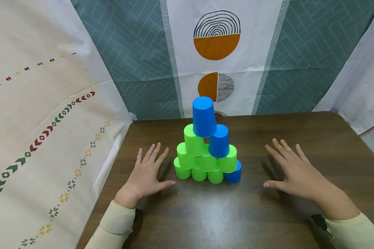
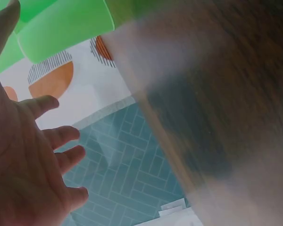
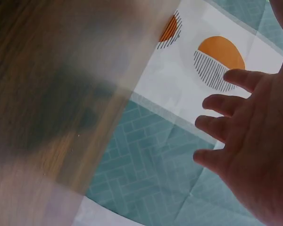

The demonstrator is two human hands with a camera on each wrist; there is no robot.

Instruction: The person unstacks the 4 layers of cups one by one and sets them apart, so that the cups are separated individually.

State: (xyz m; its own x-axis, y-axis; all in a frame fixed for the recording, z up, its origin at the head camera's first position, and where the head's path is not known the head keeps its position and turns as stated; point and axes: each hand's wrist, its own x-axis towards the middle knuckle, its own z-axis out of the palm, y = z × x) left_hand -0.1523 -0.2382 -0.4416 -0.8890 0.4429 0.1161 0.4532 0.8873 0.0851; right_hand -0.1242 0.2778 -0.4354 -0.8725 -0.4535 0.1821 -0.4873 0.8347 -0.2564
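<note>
A pyramid of upside-down plastic cups stands on the wooden table, with green cups [image 1: 207, 159] making up most of the lower rows. One blue cup [image 1: 232, 174] sits at the bottom right, another blue cup [image 1: 219, 141] is higher on the right, and a blue top cup [image 1: 204, 117] crowns the stack, looking slightly tilted. My left hand [image 1: 148, 174] is spread just left of the pyramid, apart from it and holding nothing. To the right, farther off, my right hand [image 1: 299, 174] is also spread and holds nothing. Green cups [image 2: 66, 28] show above the left palm in the left wrist view.
The dark wooden table [image 1: 215, 218] ends behind the pyramid at a hanging teal and white cloth [image 1: 137, 52] with orange half-circles. A cream embroidered cloth [image 1: 50, 114] hangs along the left side. White cloth [image 1: 355, 79] covers the right side.
</note>
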